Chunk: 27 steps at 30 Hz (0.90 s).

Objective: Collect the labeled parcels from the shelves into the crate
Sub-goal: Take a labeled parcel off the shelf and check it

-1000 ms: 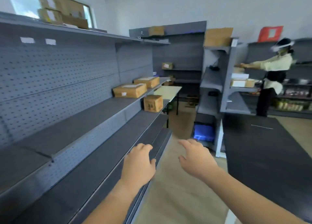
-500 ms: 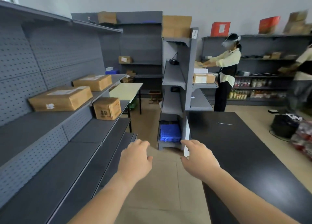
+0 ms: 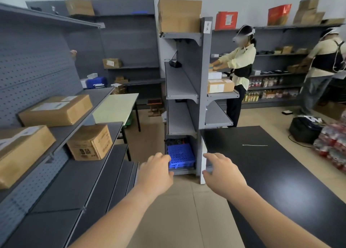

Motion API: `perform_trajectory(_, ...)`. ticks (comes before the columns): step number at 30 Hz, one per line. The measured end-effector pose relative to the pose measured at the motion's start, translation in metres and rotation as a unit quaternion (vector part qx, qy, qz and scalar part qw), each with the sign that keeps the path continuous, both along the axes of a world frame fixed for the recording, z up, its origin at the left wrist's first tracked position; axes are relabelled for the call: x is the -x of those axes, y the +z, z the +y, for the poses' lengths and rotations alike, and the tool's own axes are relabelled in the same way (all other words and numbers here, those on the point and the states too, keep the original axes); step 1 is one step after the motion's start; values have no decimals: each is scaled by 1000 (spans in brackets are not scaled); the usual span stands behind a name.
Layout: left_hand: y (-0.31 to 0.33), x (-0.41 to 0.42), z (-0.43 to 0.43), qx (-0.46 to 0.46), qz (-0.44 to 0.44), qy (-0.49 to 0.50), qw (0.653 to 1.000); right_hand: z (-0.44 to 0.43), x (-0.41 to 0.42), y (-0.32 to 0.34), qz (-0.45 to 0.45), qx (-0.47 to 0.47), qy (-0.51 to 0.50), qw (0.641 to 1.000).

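Left hand [image 3: 156,174] and right hand [image 3: 223,174] hover loose and empty; just beyond, the left one partly hides the blue crate [image 3: 180,157].

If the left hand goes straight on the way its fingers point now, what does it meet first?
Probably the blue crate at the bottom of the grey shelf unit. The left hand is empty and nothing seems to stand between, though depth is hard to judge.

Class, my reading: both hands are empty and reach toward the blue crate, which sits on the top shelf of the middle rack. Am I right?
Not quite. The left hand and right hand are empty and reach toward the blue crate, but the head view shows it on the bottom shelf of the middle rack, not the top.
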<state>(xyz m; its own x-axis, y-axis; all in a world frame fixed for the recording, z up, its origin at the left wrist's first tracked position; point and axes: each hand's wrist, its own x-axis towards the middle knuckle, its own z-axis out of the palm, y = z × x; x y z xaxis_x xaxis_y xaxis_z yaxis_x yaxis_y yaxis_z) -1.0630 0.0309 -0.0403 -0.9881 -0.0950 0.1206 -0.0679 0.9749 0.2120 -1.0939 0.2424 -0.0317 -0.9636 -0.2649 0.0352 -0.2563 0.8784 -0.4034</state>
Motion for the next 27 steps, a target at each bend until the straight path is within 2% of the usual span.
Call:
perform_trajectory(9, -5, 183, -44, -27, 3, 44, 999, -44, 211, -13, 0, 1, 49, 999)
perform_trajectory(13, -14, 238, -75, -59, 19, 100, 993, -87, 299, -16, -2, -18, 102, 995)
perform_trajectory(19, -40, 288, -149, -81, -21, 192, 978, -173, 372, -37, -23, -36, 202, 978)
perform_trajectory(27, -53, 379, -263, -100, -12, 263, 959, -297, 483, -43, -30, -40, 257, 965)
